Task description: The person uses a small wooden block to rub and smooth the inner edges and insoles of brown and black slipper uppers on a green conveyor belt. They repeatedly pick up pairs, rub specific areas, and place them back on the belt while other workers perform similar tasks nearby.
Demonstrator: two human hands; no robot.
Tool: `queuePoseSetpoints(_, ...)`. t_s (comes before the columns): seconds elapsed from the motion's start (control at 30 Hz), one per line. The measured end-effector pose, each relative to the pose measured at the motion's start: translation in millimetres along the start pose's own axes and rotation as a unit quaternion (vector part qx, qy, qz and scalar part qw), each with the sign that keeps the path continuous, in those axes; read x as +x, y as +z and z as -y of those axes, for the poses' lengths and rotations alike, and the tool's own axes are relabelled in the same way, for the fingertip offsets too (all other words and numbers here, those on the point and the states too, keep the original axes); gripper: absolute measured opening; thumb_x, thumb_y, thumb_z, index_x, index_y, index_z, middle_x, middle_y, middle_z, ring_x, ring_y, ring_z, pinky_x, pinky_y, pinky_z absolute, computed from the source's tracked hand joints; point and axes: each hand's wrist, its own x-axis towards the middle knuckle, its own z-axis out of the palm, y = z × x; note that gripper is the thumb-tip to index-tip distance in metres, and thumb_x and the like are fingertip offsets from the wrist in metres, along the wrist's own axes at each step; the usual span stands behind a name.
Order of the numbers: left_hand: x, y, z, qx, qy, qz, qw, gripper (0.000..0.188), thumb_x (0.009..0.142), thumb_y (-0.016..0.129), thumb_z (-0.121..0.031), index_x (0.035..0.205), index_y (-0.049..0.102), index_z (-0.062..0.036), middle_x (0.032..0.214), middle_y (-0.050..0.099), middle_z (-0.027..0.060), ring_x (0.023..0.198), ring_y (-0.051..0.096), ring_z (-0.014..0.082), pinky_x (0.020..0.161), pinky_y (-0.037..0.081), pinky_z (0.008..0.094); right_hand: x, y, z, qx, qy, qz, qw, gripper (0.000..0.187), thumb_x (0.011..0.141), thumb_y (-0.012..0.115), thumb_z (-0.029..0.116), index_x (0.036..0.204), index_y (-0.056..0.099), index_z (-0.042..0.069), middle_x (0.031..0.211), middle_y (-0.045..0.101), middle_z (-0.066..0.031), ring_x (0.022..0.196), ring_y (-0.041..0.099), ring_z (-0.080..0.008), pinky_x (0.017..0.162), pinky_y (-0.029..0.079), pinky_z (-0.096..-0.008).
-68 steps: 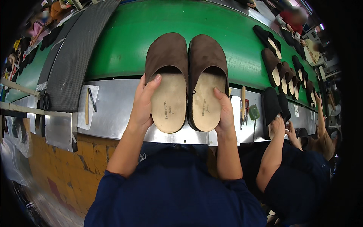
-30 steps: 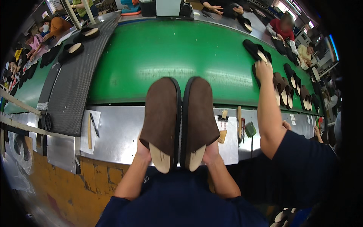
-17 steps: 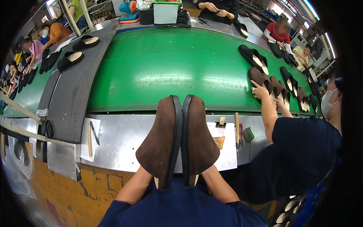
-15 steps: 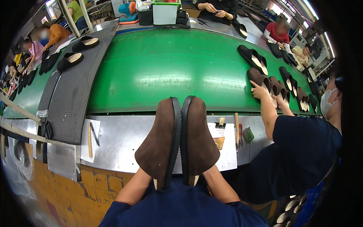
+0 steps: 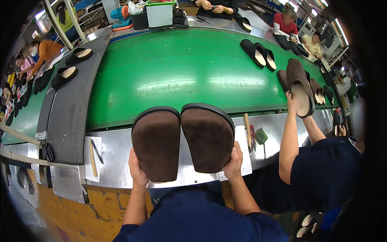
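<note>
Two brown clogs with dark soles are held up side by side over the near edge of the metal bench, their rounded toe ends and uppers facing me. My left hand (image 5: 138,170) grips the left clog (image 5: 156,145) along its outer side, its fingers partly hidden behind the shoe. Around the outer side of the right clog (image 5: 207,139) my right hand (image 5: 234,163) is closed, with the thumb showing at the edge. The clogs lean apart toward their lower ends and nearly touch at the top. Their insoles are out of sight.
A green conveyor belt (image 5: 161,60) runs beyond the metal bench (image 5: 117,153). Black clogs (image 5: 253,53) lie on its right part. At right a co-worker holds a brown clog (image 5: 298,90). A wooden-handled tool (image 5: 247,129), a green object (image 5: 261,136) and a pen (image 5: 96,151) lie on the bench.
The clogs have turned from sole-to-sole to uppers facing me, and spread apart. My hands now show at their outer sides. The co-worker has lifted a brown clog off the belt.
</note>
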Motion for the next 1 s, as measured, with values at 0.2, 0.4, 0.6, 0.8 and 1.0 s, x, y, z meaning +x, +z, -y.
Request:
queuePoseSetpoints(0.2,-11.9,15.6,-14.3,0.043,0.031,-0.063,0.997,0.043,0.106,0.035,-0.031,0.123,0.052,0.0044,0.113,0.062,0.0096,0.1,0.057,0.0139,0.09,0.045,0.0283,-1.4,10.8,8.9,-0.051,-0.044,-0.043,0.997,0.049,0.101,0.034,0.035,0.111,0.058,-0.006,0.082,0.064,-0.0122,0.076,0.06,-0.0184,0.071,0.048,-0.0318)
queuePoseSetpoints(0.4,-12.9,15.0,-6.1,0.095,0.059,-0.07,0.991,0.04,0.105,0.038,-0.027,0.125,0.052,0.0053,0.107,0.064,0.0083,0.096,0.058,0.013,0.087,0.045,0.0275,-4.9,13.1,10.2,-0.052,-0.022,-0.032,0.998,0.046,0.101,0.033,0.033,0.111,0.056,-0.006,0.094,0.064,-0.0116,0.085,0.06,-0.0178,0.074,0.047,-0.0298)
queuePoseSetpoints(0.6,-9.4,23.1,-7.8,-0.004,-0.081,-0.098,0.992,0.039,0.108,0.032,-0.026,0.123,0.053,0.0031,0.112,0.061,0.0088,0.101,0.056,0.0123,0.092,0.045,0.0274,-9.1,33.8,-12.2,0.053,0.111,-0.015,0.992,0.047,0.106,0.026,0.027,0.122,0.053,-0.007,0.117,0.06,-0.0141,0.108,0.056,-0.0207,0.097,0.042,-0.0337)
queuePoseSetpoints(0.8,-2.0,10.1,16.6,-0.146,-0.247,-0.148,0.946,0.047,0.108,0.031,-0.029,0.133,0.049,0.0059,0.123,0.059,0.0126,0.111,0.056,0.0179,0.101,0.042,0.0302,-14.1,64.6,-34.8,0.121,0.296,0.06,0.945,0.056,0.106,0.032,0.037,0.141,0.042,-0.006,0.131,0.054,-0.018,0.12,0.053,-0.0243,0.105,0.039,-0.0367)
queuePoseSetpoints(1.0,-32.9,3.3,-4.8,0.388,0.024,-0.114,0.914,0.037,0.094,0.062,-0.028,0.12,0.061,-0.0027,0.103,0.064,0.0156,0.092,0.062,0.0309,0.082,0.049,0.038,-28.0,67.2,-27.9,-0.271,0.073,0.134,0.95,0.061,0.096,0.06,0.026,0.141,0.041,-0.01,0.122,0.053,-0.025,0.108,0.055,-0.0343,0.097,0.044,-0.0389)
